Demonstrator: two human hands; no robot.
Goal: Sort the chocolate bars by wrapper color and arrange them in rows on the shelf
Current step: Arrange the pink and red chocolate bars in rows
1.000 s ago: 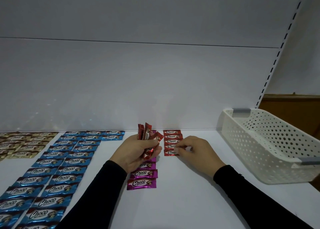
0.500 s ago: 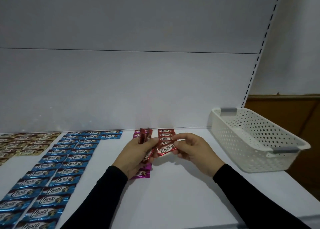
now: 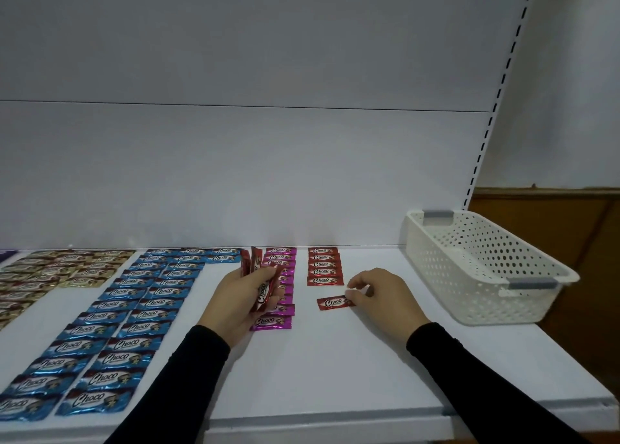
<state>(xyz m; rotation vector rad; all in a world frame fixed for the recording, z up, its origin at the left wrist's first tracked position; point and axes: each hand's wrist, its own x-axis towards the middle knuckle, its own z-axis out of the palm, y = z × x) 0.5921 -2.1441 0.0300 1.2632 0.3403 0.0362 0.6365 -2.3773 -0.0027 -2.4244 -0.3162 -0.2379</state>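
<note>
Chocolate bars (image 3: 324, 265) on white shelf (image 3: 335, 370)

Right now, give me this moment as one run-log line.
left hand: holds bunch of red bars | right hand: pinches red bar flat on shelf, below red row | basket: far right

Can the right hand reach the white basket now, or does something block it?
Probably yes. The basket stands just right of the right hand, with bare shelf between; the hand pinches a red bar.
</note>
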